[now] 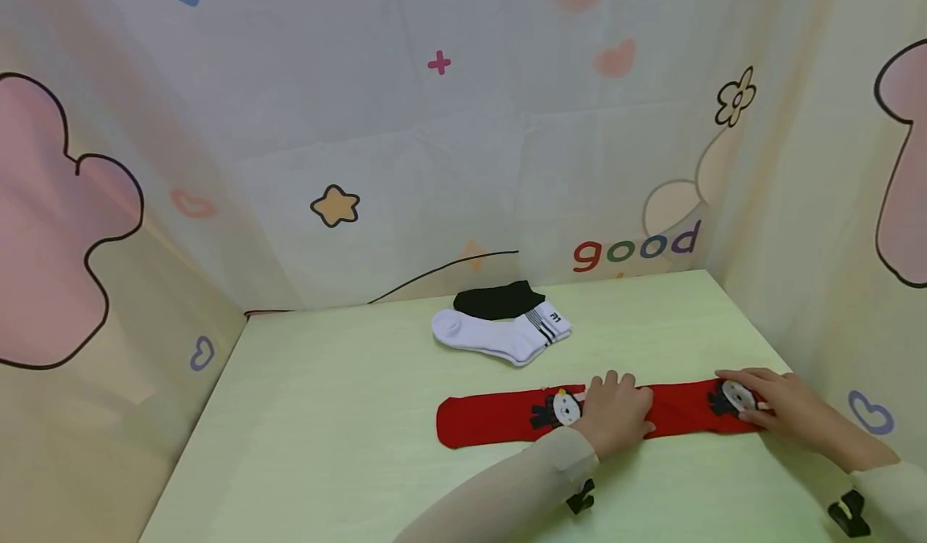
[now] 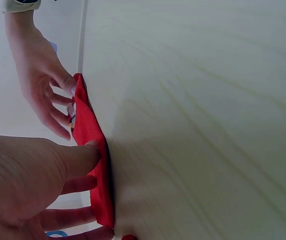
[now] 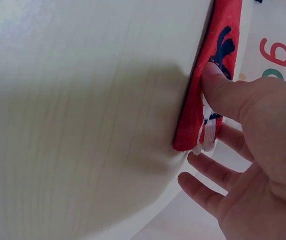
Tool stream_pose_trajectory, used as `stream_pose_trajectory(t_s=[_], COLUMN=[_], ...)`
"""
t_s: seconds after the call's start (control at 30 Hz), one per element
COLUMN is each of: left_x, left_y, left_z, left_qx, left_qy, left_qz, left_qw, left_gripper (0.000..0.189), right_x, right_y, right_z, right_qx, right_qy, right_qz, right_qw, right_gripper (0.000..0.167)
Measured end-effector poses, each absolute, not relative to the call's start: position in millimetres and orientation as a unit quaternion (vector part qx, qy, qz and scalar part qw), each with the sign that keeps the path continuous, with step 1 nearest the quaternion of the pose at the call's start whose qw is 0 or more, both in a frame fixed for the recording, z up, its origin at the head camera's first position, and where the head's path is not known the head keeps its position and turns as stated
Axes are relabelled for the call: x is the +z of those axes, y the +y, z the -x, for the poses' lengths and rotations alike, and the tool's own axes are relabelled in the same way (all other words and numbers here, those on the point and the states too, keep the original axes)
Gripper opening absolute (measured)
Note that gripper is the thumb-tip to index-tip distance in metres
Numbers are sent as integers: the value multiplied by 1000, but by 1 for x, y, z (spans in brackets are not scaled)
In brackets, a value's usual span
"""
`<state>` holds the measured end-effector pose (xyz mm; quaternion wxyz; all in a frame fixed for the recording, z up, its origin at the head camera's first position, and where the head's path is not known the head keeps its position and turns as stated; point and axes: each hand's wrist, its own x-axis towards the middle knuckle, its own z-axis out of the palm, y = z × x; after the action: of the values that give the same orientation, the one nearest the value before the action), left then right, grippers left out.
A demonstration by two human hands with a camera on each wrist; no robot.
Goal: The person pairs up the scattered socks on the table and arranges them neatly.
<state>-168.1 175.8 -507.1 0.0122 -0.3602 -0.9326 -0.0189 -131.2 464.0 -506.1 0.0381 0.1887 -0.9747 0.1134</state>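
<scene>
In the head view a red sock [image 1: 478, 421] with a black-and-white cartoon figure lies flat, toe to the left. A second red sock [image 1: 681, 406] continues in line to its right, with a similar figure. My left hand [image 1: 614, 414] rests across where the two meet, covering that part. In the left wrist view its thumb [image 2: 85, 159] touches the near edge of the right-hand sock, fingers spread toward the far edge. My right hand [image 1: 785, 406] rests over that sock's right end. Its thumb [image 3: 222, 90] lies on the printed figure, with the other fingers loosely spread around the end.
Behind the red socks lie a white sock [image 1: 481, 335] with black stripes and a black sock [image 1: 492, 302] partly behind it. They sit near the back of the pale table [image 1: 304, 446]. A printed curtain [image 1: 405, 141] hangs along the back and both sides.
</scene>
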Motion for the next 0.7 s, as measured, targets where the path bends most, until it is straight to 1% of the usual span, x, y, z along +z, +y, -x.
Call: stream_pose_trajectory(t_s=[0.17, 0.33, 0.4, 0.57, 0.7], left_x=[-506, -504, -504, -502, -503], left_y=[176, 176, 176, 176, 176], left_z=[168, 168, 168, 168, 169], left_qx=[-18, -16, -15, -13, -15], left_qy=[-933, -933, -933, -932, -932], left_qz=[360, 359, 361, 362, 361], left_qw=[11, 11, 11, 6, -1], left_gripper=[21, 19, 19, 19, 18], right_x=[-506, -506, -506, -503, -503], right_y=[463, 462, 462, 462, 463], right_z=[131, 131, 132, 133, 134], right_qx=[115, 111, 113, 114, 110], right_qy=[-976, -972, -972, -978, -980], right_qz=[-183, -197, -194, -170, -164], right_qw=[35, 70, 70, 38, 29], right_gripper=[58, 51, 47, 33, 32])
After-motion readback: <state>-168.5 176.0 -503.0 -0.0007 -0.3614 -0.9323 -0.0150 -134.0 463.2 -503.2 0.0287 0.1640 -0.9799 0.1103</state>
